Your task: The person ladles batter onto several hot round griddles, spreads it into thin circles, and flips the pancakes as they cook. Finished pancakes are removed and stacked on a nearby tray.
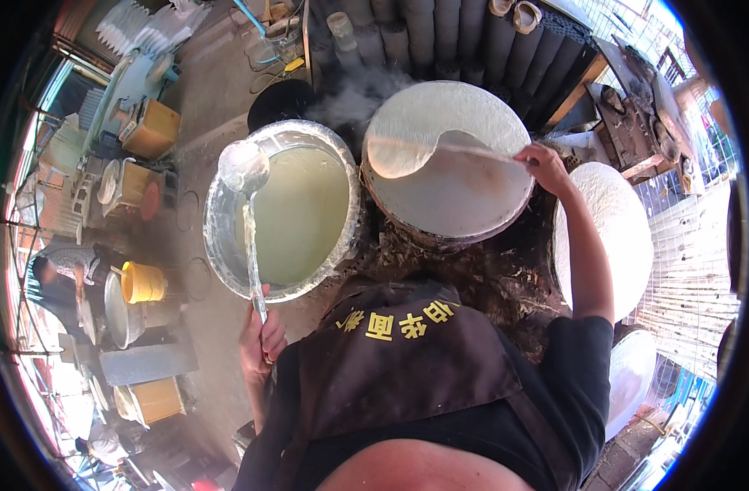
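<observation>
In my left hand (264,335) is the handle of a metal ladle (244,168), fingers wrapped round it. The ladle's bowl hangs over the far left rim of a batter-crusted pot (219,237) holding pale, creamy liquid (309,217). My right hand (545,168) is closed on the end of a thin stick (481,150), partly blurred, which reaches across a round steamer top (464,200). A white, bubbly sheet (448,102) covers the far part of that top, its near edge curving at the stick. Whether the sheet is attached to the stick I cannot tell.
Steam (358,98) rises behind the pot. Dark cylindrical briquettes (448,37) stand in rows at the back. A large round white disc (608,237) lies right of my right forearm, another (632,380) nearer. A yellow bucket (143,282) and tubs stand at left.
</observation>
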{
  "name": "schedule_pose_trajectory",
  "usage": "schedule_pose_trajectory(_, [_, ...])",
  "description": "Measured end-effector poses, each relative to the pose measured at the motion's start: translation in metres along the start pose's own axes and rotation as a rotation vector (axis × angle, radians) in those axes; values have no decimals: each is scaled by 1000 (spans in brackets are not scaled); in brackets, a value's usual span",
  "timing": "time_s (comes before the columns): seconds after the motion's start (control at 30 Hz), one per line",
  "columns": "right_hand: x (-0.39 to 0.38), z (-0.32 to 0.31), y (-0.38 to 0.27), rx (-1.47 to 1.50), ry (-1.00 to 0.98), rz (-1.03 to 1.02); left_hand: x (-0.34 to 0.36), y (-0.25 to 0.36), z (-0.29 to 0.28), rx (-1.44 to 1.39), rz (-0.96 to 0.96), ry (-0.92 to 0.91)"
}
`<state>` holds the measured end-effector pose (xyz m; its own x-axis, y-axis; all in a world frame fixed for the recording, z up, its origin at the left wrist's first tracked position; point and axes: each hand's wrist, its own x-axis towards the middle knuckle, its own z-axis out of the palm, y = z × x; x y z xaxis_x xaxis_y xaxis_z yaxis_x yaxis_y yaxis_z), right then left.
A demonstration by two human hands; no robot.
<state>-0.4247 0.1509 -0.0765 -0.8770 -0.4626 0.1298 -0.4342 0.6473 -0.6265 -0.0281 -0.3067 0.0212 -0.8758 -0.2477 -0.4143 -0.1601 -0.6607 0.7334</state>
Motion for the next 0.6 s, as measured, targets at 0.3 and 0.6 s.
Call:
schedule_pose_trajectory(0.3, [3,5,-8,-14,-119,-61,-6,0,13,4,-10,-11])
schedule_pose_trajectory(0.6, [-34,24,-5,-30,46,-58,5,-2,18,-41,-84,-72])
